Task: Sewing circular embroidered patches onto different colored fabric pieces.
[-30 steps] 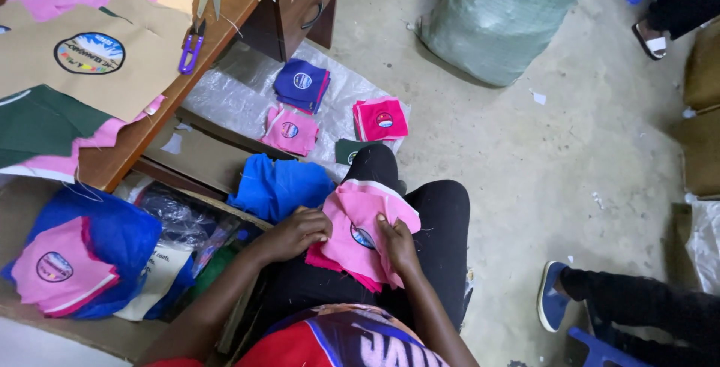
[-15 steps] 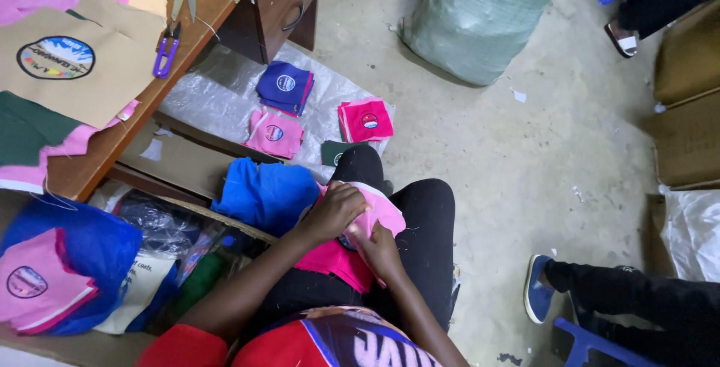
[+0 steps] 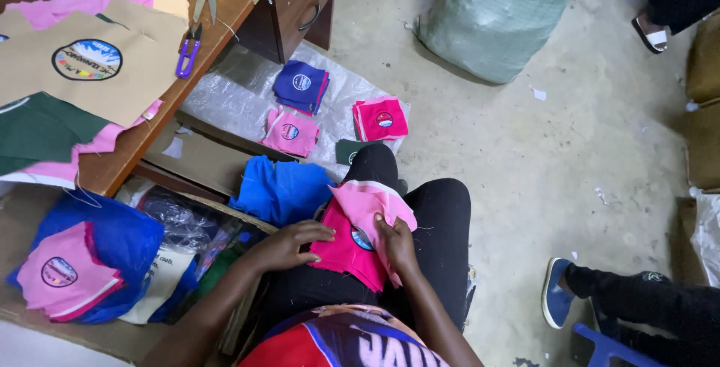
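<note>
Both hands worked on the lap: left hand (image 3: 289, 243) lay flat, fingers spread, pressing the edge of the deep-pink fabric piece (image 3: 346, 245); right hand (image 3: 395, 241) pinched the light-pink fabric piece (image 3: 373, 202) w/ thumb and fingers closed on it, knuckles up. Both forearms came in from the bottom edge, elbows cut off. The two pieces overlapped on the thighs, light pink on top, so most of the round badge (image 3: 361, 238) between them was hidden; its design couldn't be read.

Largest to smallest around them: wooden desk (image 3: 232, 7) upper left, top edge cropped, w/ a tan fabric panel (image 3: 112, 74) covering much of it. Grey-green sack (image 3: 502, 14) upper centre, top cut off. Clear plastic sheet (image 3: 240, 93) on the floor, partly under the desk. Blue cloth bundle (image 3: 120, 239) lower left w/ a pink badged piece (image 3: 64, 273) on it; stuff beside it in dark plastic too jumbled to make out. Blue fabric (image 3: 281, 187) just left of the knee. On the sheet, apart from each other: navy stack (image 3: 301, 86), pink stack (image 3: 291, 133), deep-pink stack (image 3: 381, 118). Dark green piece (image 3: 349, 149) mostly hidden by the knee. Another person's blue shoe (image 3: 556, 292) lower right, body cropped. Purple snips (image 3: 187, 56) on the desk.
</note>
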